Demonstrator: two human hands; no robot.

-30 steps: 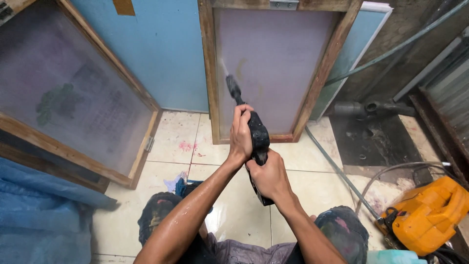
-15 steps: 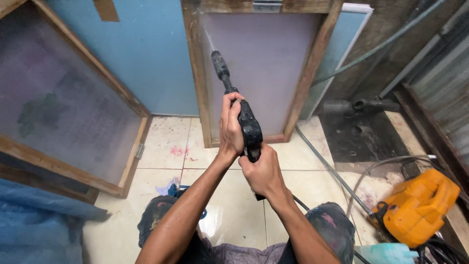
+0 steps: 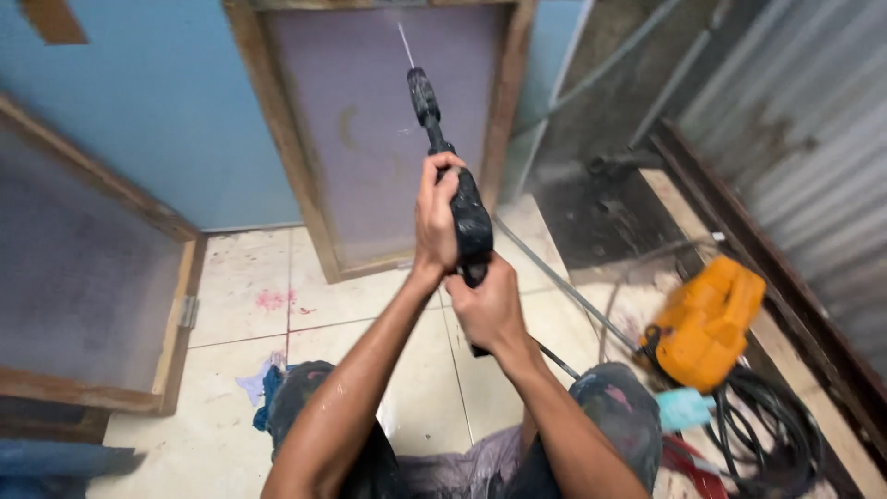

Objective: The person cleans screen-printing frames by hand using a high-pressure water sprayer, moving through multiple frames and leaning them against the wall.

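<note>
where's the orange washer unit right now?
In the head view the orange washer unit sits on the floor at lower right, beside the corrugated metal wall, just above the coiled black hose and right of the person's right hand.

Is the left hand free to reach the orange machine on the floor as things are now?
Probably not. The left hand is wrapped around the spray gun, and the orange machine lies on the floor far to the right, past the right hand and arm. It would have to let go and cross over first.
</note>
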